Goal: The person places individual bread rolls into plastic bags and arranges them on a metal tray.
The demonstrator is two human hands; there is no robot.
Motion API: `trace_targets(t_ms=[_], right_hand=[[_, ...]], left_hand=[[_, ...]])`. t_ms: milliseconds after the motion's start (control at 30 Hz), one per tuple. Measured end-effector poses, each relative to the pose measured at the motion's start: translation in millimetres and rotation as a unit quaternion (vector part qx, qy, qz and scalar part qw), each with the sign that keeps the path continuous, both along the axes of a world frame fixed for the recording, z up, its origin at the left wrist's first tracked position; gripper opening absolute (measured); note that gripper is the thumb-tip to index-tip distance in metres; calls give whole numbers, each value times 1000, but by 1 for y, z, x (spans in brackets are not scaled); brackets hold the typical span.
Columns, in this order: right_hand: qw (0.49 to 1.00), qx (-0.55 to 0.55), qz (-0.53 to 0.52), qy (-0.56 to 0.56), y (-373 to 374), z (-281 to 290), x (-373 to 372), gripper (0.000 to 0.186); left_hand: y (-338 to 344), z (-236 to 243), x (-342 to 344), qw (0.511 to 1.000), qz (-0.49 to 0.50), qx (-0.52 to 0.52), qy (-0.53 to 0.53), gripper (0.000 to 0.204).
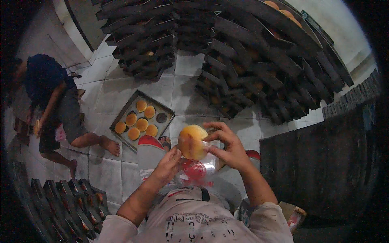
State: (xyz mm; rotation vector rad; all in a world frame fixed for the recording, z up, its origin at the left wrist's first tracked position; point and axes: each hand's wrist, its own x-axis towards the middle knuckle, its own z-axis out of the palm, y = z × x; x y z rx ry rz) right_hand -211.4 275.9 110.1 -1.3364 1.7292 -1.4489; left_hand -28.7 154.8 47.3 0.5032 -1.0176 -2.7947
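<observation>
A round golden bun [193,137] is held up in front of my body, slightly smeared by motion. Around and below it shows a clear plastic bag [208,166] with a red print; how far the bun sits inside the bag is hard to tell. My left hand [167,164] is closed at the bun's lower left, thumb up, pinching the bag's side. At the bun's right edge my right hand [227,146] has its thumb and fingers curved, gripping the bun and the film next to it. On the floor, a square baking tray [168,114] carries several golden buns [141,124] and a dark round piece [161,117].
Tall stacks of dark trays [275,60] stand ahead and to the right, with more stacked trays [69,202] at lower left. A dark panel-like surface [316,162] lies to my right. Another person [56,97] sits low on the tiled floor [101,170] at left.
</observation>
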Motion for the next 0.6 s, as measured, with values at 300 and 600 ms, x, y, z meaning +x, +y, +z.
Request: trace_targets(t_ms=[300,600], right_hand=[[995,-25,-46,-85,1,-1,-4,6],[998,-47,-52,-3,-16,17,-4,10]], left_hand=[[-10,32,-11,978,70,-186,-58,38],[-36,46,-11,855,153,-495,-14,22]])
